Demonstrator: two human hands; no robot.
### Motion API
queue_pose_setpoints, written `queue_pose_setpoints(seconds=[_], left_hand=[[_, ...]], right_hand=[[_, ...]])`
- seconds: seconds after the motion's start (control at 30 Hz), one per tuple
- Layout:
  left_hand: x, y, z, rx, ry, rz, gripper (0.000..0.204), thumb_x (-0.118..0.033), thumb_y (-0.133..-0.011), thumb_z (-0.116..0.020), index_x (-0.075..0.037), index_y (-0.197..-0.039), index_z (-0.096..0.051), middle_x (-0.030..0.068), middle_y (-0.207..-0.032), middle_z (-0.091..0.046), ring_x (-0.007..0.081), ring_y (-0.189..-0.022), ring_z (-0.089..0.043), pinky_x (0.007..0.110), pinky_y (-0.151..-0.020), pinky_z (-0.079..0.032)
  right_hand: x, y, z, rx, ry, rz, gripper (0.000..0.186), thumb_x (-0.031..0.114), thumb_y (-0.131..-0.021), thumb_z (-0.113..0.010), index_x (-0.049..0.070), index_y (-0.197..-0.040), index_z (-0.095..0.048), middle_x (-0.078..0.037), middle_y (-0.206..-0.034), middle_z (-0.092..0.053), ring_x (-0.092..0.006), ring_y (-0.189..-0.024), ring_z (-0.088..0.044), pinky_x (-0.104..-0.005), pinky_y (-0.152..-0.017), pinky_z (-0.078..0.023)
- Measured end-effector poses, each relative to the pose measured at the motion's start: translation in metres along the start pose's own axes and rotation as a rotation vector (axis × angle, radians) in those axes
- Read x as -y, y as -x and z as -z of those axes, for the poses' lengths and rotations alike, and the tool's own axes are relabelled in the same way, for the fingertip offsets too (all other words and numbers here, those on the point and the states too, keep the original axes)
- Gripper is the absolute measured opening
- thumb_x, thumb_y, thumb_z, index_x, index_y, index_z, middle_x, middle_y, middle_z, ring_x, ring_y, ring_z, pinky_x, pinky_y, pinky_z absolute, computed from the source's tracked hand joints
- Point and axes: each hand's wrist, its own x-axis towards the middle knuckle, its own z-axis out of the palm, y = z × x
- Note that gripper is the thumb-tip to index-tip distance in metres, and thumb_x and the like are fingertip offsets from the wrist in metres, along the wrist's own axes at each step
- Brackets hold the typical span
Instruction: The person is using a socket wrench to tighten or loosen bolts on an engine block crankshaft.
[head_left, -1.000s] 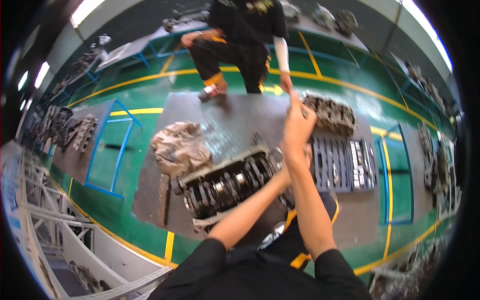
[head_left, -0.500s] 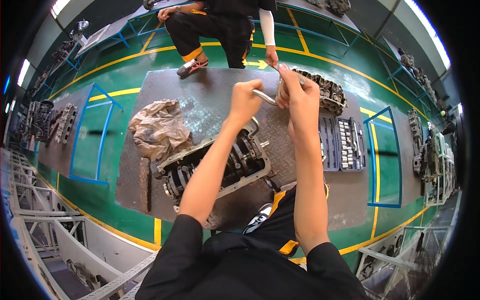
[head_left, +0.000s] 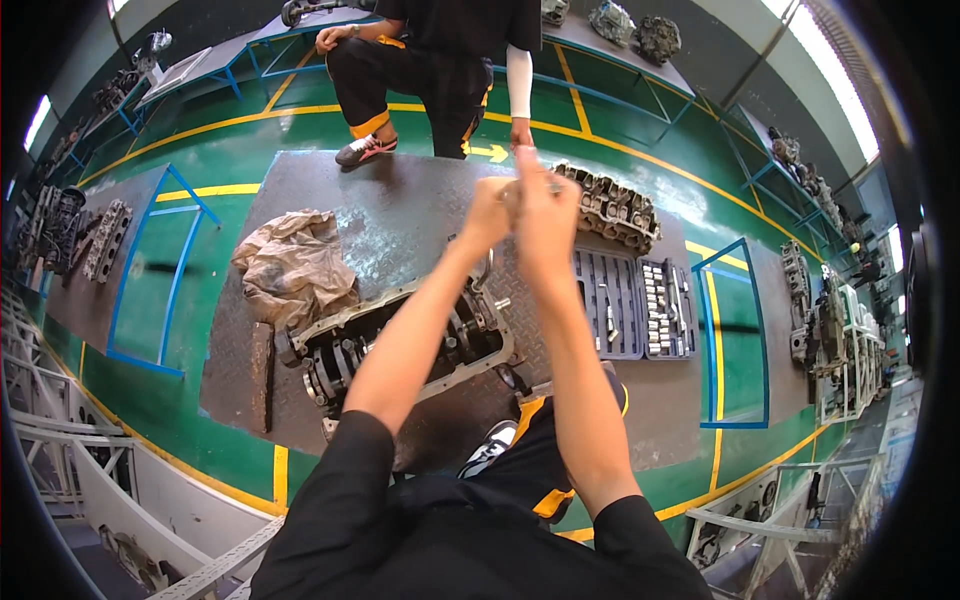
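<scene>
Grey metal makes up the engine block [head_left: 455, 342], which lies with its open side up, shafts and rounded parts showing inside. It rests on a large worn metal plate [head_left: 640, 425], slightly slanted, its right end farther away than its left.

Beyond and above the block's far right end, the wearer's two bare hands are close together. The left hand [head_left: 488, 215] appears curled, with its forearm crossing over the block; the right hand [head_left: 545, 205] is beside it, also seemingly curled. Blur and the angle hide the fingers, so I cannot tell what either hand grasps.

Against the block's far left corner is a crumpled brown sheet [head_left: 290, 262]; a rusty bar [head_left: 262, 375] lies just left of the block. To its right is an open dark case [head_left: 627, 300] of sockets and tools, and past that, farther from the wearer, a bulky ribbed engine part [head_left: 605, 205].

Across the block, a co-worker in black faces the wearer, one shoe [head_left: 367, 150] on the plate. The co-worker's hand [head_left: 521, 133], below a white sleeve [head_left: 519, 85], meets the right hand in view; contact is unclear. Green floor [head_left: 160, 405] surrounds everything.
</scene>
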Motion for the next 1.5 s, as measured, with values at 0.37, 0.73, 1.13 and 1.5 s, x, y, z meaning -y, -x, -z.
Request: queue_pose_setpoints(seconds=[0.37,0.73,1.13,1.5], left_hand=[[-0.021,0.043,-0.042,0.303,-0.158,-0.027,0.013,0.001,-0.078,-0.047,0.0,-0.067,-0.055,0.0059,-0.054,-0.05,0.0109,-0.052,-0.045,0.029,-0.048,-0.035],[-0.026,0.124,-0.034,0.128,-0.073,0.163,0.019,0.004,-0.079,-0.044,0.002,-0.064,-0.056,0.0113,-0.056,-0.057,0.0164,-0.054,-0.055,0.035,-0.05,-0.04],[-0.024,0.071,-0.05,-0.1,-0.072,-0.057,0.025,0.0,-0.083,-0.051,0.0,-0.059,-0.058,0.0043,-0.049,-0.054,0.0163,-0.05,-0.052,0.033,-0.048,-0.041],[-0.04,0.079,-0.028,0.09,0.005,0.234,0.013,0.0,-0.078,-0.053,-0.004,-0.07,-0.062,0.0065,-0.063,-0.057,0.0182,-0.061,-0.055,0.034,-0.06,-0.046]], right_hand=[[-0.002,-0.007,-0.055,0.114,0.249,0.202,0.047,0.025,-0.093,-0.057,-0.007,-0.062,-0.046,-0.008,-0.048,-0.037,-0.0108,-0.052,-0.035,-0.0378,-0.048,-0.033],[-0.014,-0.035,0.037,0.184,-0.095,-0.104,0.038,0.022,-0.094,-0.06,0.015,-0.06,-0.042,0.007,-0.047,-0.034,-0.0049,-0.035,-0.029,-0.0237,-0.035,-0.02],[-0.007,-0.094,0.069,0.294,-0.076,-0.251,0.049,0.028,-0.092,-0.06,0.018,-0.053,-0.032,0.006,-0.041,-0.03,-0.0064,-0.031,-0.025,-0.0247,-0.033,-0.016],[0.001,-0.064,0.059,0.03,-0.086,-0.198,0.044,0.024,-0.093,-0.06,0.015,-0.057,-0.036,0.007,-0.046,-0.03,-0.0054,-0.037,-0.026,-0.0266,-0.036,-0.019]])
